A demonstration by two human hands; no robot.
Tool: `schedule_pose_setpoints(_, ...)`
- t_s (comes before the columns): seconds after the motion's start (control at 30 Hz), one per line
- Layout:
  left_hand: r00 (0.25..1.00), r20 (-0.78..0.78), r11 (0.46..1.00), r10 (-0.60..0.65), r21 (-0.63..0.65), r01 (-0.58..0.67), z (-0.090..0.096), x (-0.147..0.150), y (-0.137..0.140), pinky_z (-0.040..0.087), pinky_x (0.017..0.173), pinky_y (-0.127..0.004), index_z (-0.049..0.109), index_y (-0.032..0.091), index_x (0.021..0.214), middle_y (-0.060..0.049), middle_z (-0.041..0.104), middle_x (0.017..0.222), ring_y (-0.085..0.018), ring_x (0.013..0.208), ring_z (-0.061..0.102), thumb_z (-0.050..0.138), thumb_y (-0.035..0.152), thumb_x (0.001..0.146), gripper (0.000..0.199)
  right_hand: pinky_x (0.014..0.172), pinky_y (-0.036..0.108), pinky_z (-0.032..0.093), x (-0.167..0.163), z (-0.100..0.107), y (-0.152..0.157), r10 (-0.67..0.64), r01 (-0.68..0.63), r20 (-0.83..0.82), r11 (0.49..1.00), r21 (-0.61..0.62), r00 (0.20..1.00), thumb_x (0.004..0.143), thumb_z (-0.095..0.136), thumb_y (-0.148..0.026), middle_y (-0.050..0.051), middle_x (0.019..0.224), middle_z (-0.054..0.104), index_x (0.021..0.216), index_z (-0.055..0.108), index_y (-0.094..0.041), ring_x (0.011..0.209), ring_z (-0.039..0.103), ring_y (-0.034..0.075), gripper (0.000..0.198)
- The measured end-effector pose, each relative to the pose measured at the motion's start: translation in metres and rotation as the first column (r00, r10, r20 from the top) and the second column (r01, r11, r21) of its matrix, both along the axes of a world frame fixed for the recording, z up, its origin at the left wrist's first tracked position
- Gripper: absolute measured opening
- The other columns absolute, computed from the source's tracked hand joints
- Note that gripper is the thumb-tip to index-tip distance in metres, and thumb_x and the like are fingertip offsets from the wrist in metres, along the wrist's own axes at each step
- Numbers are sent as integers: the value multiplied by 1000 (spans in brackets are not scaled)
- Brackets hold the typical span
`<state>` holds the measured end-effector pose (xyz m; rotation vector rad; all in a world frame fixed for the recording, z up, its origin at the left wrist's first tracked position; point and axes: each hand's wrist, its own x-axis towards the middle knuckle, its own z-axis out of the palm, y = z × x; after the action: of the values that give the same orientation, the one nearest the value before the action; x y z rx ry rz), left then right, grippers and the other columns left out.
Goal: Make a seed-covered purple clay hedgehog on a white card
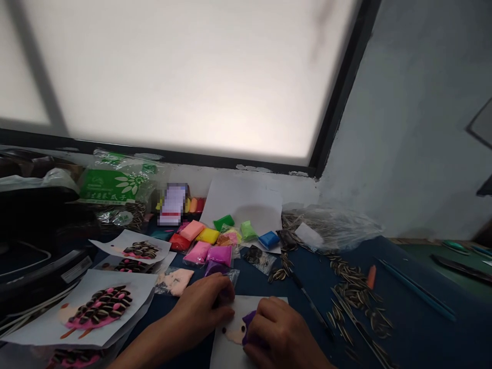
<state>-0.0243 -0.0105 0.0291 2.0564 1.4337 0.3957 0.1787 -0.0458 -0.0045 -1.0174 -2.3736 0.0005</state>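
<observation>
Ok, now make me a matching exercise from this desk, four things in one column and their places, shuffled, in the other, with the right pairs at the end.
Things
1. Purple clay
2. Blue packet
3. Orange stick
4. Green-printed bag

Places
A. At the left, below the window frame
B. Beside loose striped seeds, on the right
C. Partly covered by the right hand, over the paper
D. At the lower edge of the large white sheet by the wall

Right pairs: 1-C, 2-D, 3-B, 4-A
</observation>
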Motion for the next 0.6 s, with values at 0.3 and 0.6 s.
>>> schedule_pose_setpoints(0.3, 1000, -1, 1000, -1, -2, 1, -1, 2, 1, 44, 67, -25, 64, 22, 85, 0, 64, 88, -20, 82, 62, 64, 13, 71, 16, 55, 28, 28, -5, -13, 5, -9, 0, 44, 976, 216, 999, 79, 58, -20, -1, 67, 51, 67, 54, -21, 61, 48, 15, 13)
schedule_pose_setpoints(0.6, 1000, 11, 1000, -7, 9, 7, -3, 1, 1, 43, 67, -26, 64, 21, 86, 0, 64, 88, -19, 80, 61, 63, 14, 71, 16, 53, 32, 20, -15, -18, 6, -25, 68, -88, 850, 522, 996, 85, 44, -7, 0, 55, 44, 56, 45, -20, 52, 38, 15, 32)
